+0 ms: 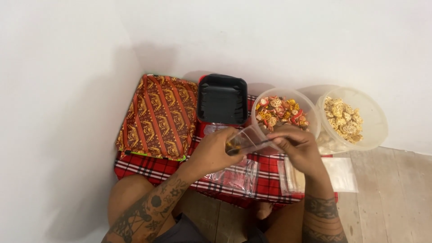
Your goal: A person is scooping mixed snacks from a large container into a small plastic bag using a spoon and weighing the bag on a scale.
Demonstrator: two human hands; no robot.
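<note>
Left hand [215, 150] and right hand [297, 146] each pinch one end of a small clear plastic bag [252, 139], held between them at frame centre above the red plaid cloth [148, 168]. Spare clear bags [236, 177] lie on the cloth at 6 o'clock from the held bag. At 12 o'clock: black tray [222, 99] and tub of coloured crackers [281, 112]. At 2 o'clock: tub of pale crackers [348, 118].
</note>
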